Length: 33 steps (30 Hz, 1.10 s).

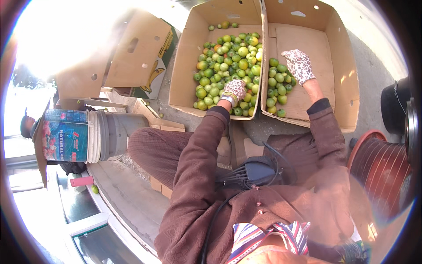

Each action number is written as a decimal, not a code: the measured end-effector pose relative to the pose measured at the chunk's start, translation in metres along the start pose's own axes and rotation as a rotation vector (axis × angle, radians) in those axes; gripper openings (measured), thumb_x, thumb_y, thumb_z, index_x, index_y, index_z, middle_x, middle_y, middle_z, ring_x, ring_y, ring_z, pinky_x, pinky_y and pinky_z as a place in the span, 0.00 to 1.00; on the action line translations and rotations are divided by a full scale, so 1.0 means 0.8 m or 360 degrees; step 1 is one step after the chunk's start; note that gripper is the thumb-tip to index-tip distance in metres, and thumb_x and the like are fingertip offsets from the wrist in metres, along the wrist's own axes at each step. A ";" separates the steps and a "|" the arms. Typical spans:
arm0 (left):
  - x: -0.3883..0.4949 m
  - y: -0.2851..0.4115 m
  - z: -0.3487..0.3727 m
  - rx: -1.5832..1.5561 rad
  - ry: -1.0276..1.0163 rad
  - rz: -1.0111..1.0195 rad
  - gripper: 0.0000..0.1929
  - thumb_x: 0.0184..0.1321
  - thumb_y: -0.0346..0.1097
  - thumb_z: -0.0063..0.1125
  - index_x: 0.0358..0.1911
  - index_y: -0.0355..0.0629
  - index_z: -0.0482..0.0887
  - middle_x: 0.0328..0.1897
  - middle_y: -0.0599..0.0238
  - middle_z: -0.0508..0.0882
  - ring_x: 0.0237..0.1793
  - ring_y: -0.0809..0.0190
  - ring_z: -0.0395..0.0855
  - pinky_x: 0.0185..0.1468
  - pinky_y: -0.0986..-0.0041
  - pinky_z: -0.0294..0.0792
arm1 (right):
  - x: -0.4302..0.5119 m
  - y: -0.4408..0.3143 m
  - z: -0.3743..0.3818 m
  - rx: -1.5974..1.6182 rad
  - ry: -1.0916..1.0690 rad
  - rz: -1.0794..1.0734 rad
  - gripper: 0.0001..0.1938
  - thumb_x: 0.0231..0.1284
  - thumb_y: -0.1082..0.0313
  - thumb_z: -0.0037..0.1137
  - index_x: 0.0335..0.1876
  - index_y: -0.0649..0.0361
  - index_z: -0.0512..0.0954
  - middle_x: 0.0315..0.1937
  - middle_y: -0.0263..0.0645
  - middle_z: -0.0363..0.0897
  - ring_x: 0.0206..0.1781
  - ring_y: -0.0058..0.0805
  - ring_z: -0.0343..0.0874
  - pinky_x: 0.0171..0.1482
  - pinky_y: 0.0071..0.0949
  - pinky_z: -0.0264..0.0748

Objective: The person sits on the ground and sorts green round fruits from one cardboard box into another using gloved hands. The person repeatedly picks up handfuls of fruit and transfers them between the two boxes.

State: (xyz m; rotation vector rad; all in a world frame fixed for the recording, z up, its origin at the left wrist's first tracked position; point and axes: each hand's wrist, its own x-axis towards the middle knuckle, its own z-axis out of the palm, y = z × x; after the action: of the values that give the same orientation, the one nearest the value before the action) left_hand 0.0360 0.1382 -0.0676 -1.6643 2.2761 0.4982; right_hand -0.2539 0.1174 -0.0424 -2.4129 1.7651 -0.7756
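Two cardboard boxes stand side by side before me. A broad heap of mostly green tomatoes (217, 79), some turning yellow or orange, fills much of the left cardboard box (188, 66). My left hand (234, 89), in a spotted glove, reaches down onto this heap near its front; the fingers are partly hidden, so a grip on a tomato cannot be made out. In the right cardboard box (343, 76), a smaller pile of green tomatoes (277, 86) lies along the left side. Over that box, just beyond the pile, is my gloved right hand (298, 66), fingers curled; what they enclose is hidden.
Left of me a printed plastic bucket (67, 137) lies sideways in view, near a banana carton (141, 62). At right are a black bucket (394, 105) and a reddish-brown drum-shaped container (379, 171). A grey device with cables (260, 171) hangs at my waist.
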 end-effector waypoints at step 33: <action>-0.015 -0.005 -0.067 -0.2211 0.0511 -0.0027 0.16 0.57 0.43 0.65 0.40 0.37 0.84 0.40 0.55 0.85 0.42 0.56 0.83 0.46 0.65 0.73 | -0.004 -0.087 -0.047 0.0365 0.0250 -0.0163 0.26 0.54 0.66 0.66 0.60 0.59 0.76 0.57 0.43 0.79 0.57 0.40 0.79 0.59 0.36 0.74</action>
State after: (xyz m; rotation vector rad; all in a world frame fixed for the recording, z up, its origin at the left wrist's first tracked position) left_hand 0.0426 0.1240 -0.0149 -2.3453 2.1192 2.3070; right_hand -0.2093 0.1536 0.0125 -2.3610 1.5109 -1.1391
